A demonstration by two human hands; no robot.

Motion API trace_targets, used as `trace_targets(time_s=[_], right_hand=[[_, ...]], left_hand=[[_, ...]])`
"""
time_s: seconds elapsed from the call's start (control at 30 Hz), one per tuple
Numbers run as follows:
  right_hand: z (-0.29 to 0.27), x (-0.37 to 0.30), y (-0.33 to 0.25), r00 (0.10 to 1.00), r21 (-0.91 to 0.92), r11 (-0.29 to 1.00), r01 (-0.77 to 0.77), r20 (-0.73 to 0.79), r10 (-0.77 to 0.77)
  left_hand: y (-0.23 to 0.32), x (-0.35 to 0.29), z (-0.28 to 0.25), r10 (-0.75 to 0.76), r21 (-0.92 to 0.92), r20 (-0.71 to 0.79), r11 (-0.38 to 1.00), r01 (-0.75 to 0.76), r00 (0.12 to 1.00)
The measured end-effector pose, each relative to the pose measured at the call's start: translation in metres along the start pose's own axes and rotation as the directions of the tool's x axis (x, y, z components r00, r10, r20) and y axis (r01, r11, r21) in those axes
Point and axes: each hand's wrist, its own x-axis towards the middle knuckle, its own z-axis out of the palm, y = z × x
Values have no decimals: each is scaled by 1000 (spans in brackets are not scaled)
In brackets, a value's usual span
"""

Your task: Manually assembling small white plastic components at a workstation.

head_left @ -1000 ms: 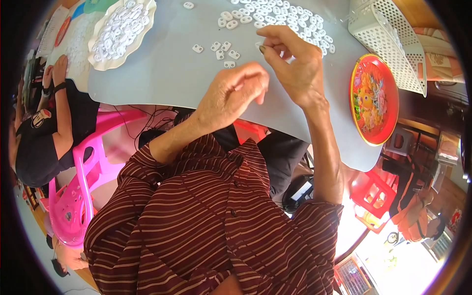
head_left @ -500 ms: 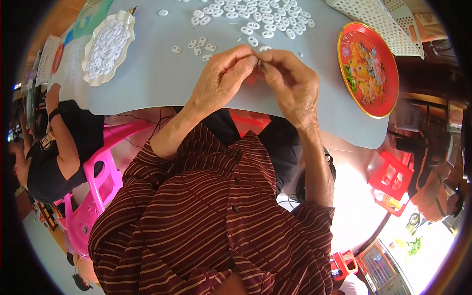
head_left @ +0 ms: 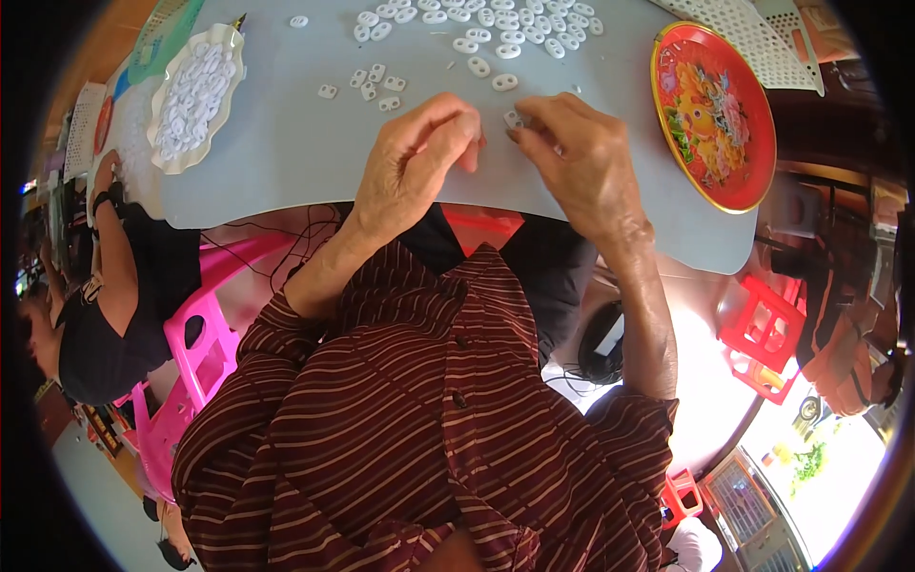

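My right hand [head_left: 583, 164] pinches a small white two-holed plastic piece [head_left: 513, 119] between thumb and forefinger, just over the grey table. To its left, my left hand [head_left: 416, 162] is closed with its fingers curled; what it holds, if anything, is hidden. The hands are apart. Beyond my left hand lies a small cluster of squarish two-holed white pieces [head_left: 369, 91]. Farther off, oval two-holed white pieces [head_left: 510, 37] are spread in a loose heap, and a few stray ones [head_left: 504, 83] lie nearer my right hand.
At the left, a scalloped white dish [head_left: 173, 167] is heaped with small white pieces. A red floral tray with a gold rim [head_left: 759, 143] sits on the right of the grey table [head_left: 276, 143]. White perforated baskets [head_left: 762, 48] stand behind it. Another person [head_left: 110, 305] sits at the left.
My hands, joined at the fingertips before, have separated, the left going left and the right going right. A white piece now shows in my right fingertips. The whole view has shifted slightly.
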Motion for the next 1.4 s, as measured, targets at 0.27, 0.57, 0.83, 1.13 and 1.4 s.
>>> trace_targets(time_s=[0.27, 0.57, 0.83, 1.13, 1.4], right_hand=[[7, 12, -2, 996, -152, 986, 64, 64, -55], [-2, 1, -10, 962, 389, 880, -271, 93, 255], [-10, -9, -7, 957, 557, 783, -276, 83, 278], [-18, -12, 0, 993, 434, 899, -58, -70, 98], [-22, -15, 1, 987, 431, 892, 138, -130, -89]], left_hand=[[-4, -1, 3, 0, 96, 37, 995, -4, 999], [3, 7, 15, 13, 50, -8, 999, -13, 1000], [0, 14, 21, 64, 61, 82, 996, -69, 995], [5, 19, 23, -217, -325, 280, 895, 305, 935], [0, 21, 26, -238, -635, 527, 529, 563, 816]])
